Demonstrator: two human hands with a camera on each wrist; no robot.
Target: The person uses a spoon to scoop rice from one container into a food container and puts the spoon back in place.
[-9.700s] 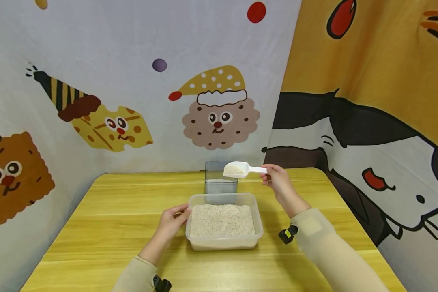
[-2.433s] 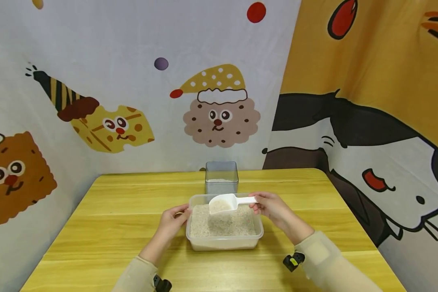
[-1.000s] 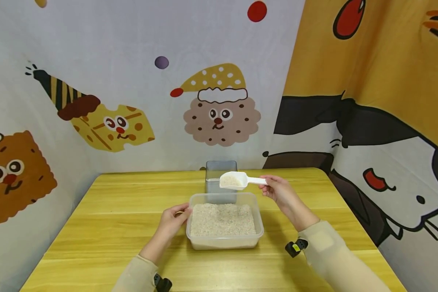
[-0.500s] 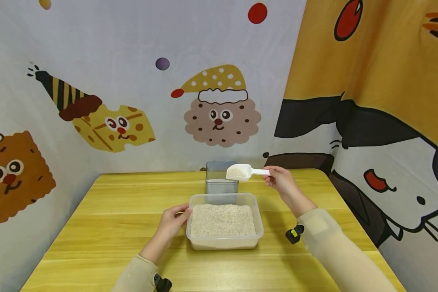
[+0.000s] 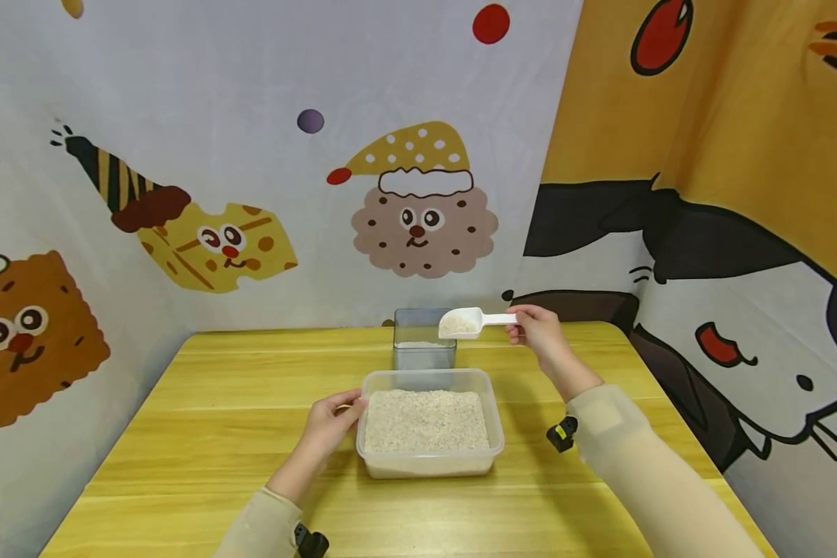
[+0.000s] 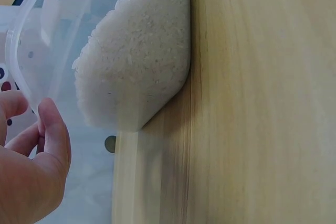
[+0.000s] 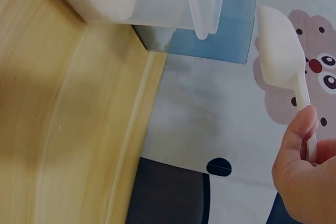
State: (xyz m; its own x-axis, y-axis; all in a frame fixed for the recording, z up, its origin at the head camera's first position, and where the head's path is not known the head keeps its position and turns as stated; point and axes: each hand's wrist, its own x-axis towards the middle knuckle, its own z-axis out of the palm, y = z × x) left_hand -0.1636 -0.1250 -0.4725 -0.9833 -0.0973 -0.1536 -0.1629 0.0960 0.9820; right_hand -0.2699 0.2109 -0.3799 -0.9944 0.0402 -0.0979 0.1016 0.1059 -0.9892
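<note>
My left hand (image 5: 326, 428) holds the left rim of a clear plastic tub (image 5: 428, 465) between thumb and fingers. Rice (image 5: 425, 422) fills a large part of this tub; the left wrist view shows the grains (image 6: 136, 45) through its wall. With my right hand (image 5: 542, 339) I grip the handle of a white scoop (image 5: 476, 319), raised above the table at the back. Rice lies in the scoop's bowl. Behind the tub stands a smaller blue-grey transparent container (image 5: 424, 360) with some rice inside, and the scoop overlaps its right side in the head view. In the right wrist view the scoop (image 7: 281, 51) shows its underside.
The wooden table (image 5: 237, 418) carries both containers near its middle and back. A printed cloth (image 5: 251, 77) with cartoon figures hangs right behind the far edge and along the sides.
From low over the tub, my right hand has lifted the rice-filled scoop up, back and to the right, to the small container. My left hand has stayed at the tub's rim.
</note>
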